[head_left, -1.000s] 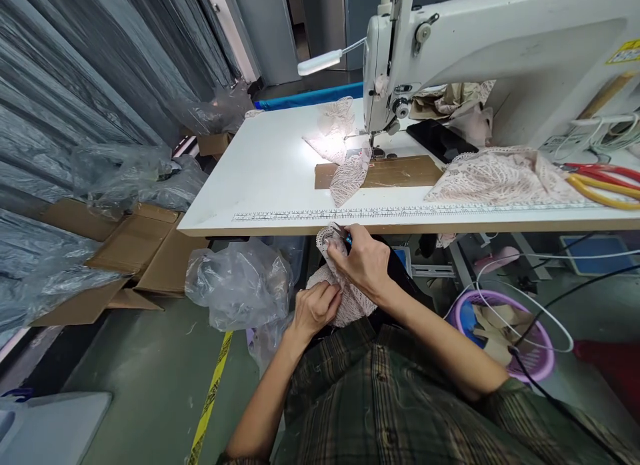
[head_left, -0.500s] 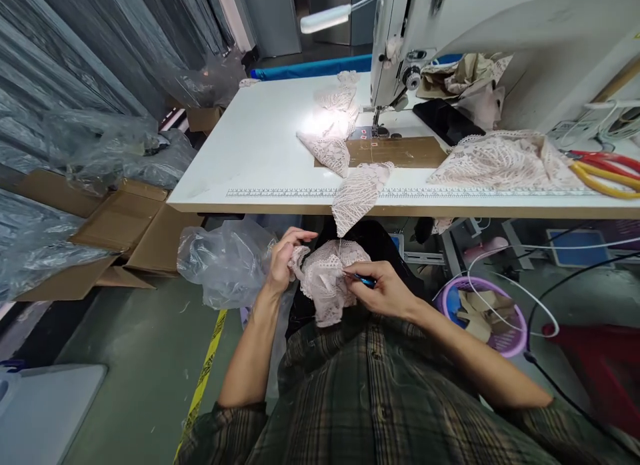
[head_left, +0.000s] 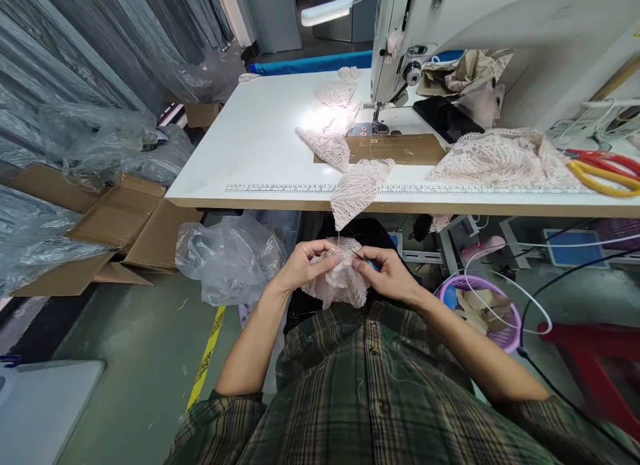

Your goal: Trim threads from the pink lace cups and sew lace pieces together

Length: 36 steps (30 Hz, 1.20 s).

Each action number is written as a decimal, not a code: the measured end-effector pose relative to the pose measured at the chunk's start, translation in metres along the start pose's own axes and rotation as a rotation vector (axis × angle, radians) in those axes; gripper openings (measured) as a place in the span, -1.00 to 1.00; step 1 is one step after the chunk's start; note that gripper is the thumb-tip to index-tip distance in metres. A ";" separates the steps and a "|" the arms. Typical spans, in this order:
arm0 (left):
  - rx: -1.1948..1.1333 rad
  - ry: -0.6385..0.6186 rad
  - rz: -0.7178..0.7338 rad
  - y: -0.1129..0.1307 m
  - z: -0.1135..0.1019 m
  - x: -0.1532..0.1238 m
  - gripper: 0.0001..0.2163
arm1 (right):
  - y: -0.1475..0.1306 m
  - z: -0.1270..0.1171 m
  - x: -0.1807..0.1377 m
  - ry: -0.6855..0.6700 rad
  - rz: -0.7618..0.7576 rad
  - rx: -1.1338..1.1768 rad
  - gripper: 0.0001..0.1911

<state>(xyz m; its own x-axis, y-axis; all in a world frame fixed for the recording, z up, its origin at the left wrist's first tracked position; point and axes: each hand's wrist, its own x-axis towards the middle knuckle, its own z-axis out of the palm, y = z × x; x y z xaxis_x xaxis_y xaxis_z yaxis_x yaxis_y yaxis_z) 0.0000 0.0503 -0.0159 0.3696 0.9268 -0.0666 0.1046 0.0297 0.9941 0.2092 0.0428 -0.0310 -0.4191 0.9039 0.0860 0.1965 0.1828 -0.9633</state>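
A bunched piece of pale pink lace fabric [head_left: 336, 285] lies over my lap, below the table's front edge. My left hand [head_left: 305, 263] pinches its upper left part between thumb and fingers. My right hand [head_left: 384, 271] is closed around small blue thread snips [head_left: 373, 265], mostly hidden by the fingers, with the dark tip pointing left. Its thumb and fingertips also touch the lace's right side. Another lace piece [head_left: 359, 191] hangs over the table edge just above, joined by a thread to the lace in my hands.
A sewing machine [head_left: 390, 65] stands on the white table [head_left: 240, 145]. More lace [head_left: 505, 159] and yellow and red-handled scissors [head_left: 607, 173] lie to the right. Below are a purple basket [head_left: 510, 345] and hanging cables. An open cardboard box [head_left: 125, 215] and plastic bags [head_left: 225, 258] are at left.
My left hand has moved right and now pinches the top of the lace, close to my right hand. The lace is gathered up higher; the snips stay in my right hand.
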 end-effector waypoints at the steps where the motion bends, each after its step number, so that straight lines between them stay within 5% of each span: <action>1: -0.005 0.017 -0.012 0.000 0.000 -0.001 -0.74 | 0.001 -0.002 0.005 0.004 0.028 -0.007 -0.65; 5: -0.026 0.067 -0.084 0.000 0.002 -0.004 -0.68 | 0.003 -0.008 0.024 -0.003 0.067 -0.121 -0.42; 15: -0.131 0.148 -0.105 -0.001 0.001 -0.007 -0.74 | -0.003 0.002 0.043 0.060 -0.037 -0.241 -0.38; 22: -0.118 0.112 -0.092 0.005 0.001 -0.008 -0.74 | -0.008 0.004 0.019 -0.095 -0.043 -0.125 -0.41; 31: 0.086 0.062 -0.040 0.013 0.007 -0.013 -0.68 | -0.021 0.027 0.025 0.154 -0.053 0.093 -0.69; 36: 0.085 0.087 -0.064 0.014 0.011 -0.017 -0.65 | -0.023 0.026 0.018 0.151 0.081 0.318 -0.56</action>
<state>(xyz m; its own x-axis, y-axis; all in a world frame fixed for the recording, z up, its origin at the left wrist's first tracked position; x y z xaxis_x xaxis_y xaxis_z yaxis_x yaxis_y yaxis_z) 0.0049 0.0306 -0.0014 0.2786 0.9530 -0.1187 0.2047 0.0618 0.9769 0.1740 0.0447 -0.0140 -0.2729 0.9618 0.0203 -0.0717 0.0007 -0.9974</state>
